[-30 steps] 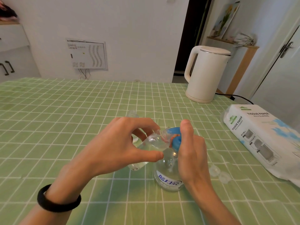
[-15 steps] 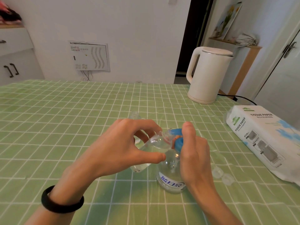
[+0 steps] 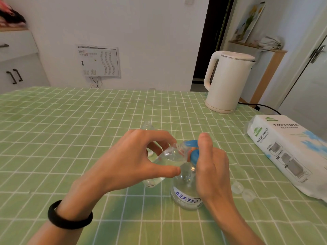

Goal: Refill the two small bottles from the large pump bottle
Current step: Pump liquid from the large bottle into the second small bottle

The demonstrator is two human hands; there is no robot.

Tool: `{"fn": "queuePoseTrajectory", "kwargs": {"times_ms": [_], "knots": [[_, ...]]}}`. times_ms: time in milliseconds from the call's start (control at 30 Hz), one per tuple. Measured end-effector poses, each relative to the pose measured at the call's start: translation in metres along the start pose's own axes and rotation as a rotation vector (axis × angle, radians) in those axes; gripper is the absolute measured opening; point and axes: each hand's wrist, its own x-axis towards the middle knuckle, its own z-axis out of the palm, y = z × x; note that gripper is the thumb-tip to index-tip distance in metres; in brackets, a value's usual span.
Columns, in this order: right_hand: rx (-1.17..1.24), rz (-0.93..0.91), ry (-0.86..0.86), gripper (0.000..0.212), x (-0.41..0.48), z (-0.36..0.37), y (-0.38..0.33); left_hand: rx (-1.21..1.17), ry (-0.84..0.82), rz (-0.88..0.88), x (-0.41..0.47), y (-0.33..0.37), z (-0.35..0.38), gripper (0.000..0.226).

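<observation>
1. left hand (image 3: 131, 161) curls fingers and thumb round a small clear bottle (image 3: 166, 156), tilted, its mouth at the blue pump head (image 3: 191, 144).
2. right hand (image 3: 210, 167): index finger lies on the pump head; whether the other fingers grip, i cannot tell.
3. large pump bottle (image 3: 187, 191) stands under the right fingers.
4. second small bottle (image 3: 147, 125) stands beyond the left fingers; two caps (image 3: 237, 187) lie right of the right hand.

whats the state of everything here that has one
pump bottle, upright on table
held bottle, uncapped, tilted, mouth at pump head, some clear liquid inside
far bottle, uncapped, upright
caps, off, lying on table
kettle, lid shut
left hand, grips held bottle
right hand, grips pump head
</observation>
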Motion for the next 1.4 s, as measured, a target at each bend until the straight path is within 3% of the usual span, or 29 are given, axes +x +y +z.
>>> {"fn": "queuePoseTrajectory", "kwargs": {"times_ms": [100, 333, 567, 900, 1200, 1400], "knots": [[-0.003, 0.004, 0.005, 0.066, 0.0001, 0.0002, -0.0001, -0.005, 0.005, 0.002, -0.0002, 0.0, -0.0007, 0.034], [-0.005, 0.002, -0.005, 0.048, 0.0016, -0.0017, -0.0011, 0.047, -0.005, -0.007, 0.0, -0.0033, 0.0007, 0.037], [-0.003, -0.005, 0.001, 0.064, 0.0002, 0.0001, -0.0012, -0.005, 0.014, -0.009, -0.0002, -0.0039, 0.0007, 0.037], [0.012, 0.0, 0.0, 0.056, 0.0006, -0.0009, -0.0001, 0.024, -0.001, -0.026, -0.0001, -0.0056, 0.0018, 0.035], [0.012, -0.006, -0.005, 0.066, -0.0007, -0.0006, -0.0028, -0.028, 0.022, -0.022, 0.0001, -0.0052, 0.0004, 0.034], [0.015, 0.022, -0.001, 0.05, 0.0007, -0.0023, -0.0017, 0.005, 0.005, -0.021, 0.0008, -0.0046, 0.0025, 0.035]]}}
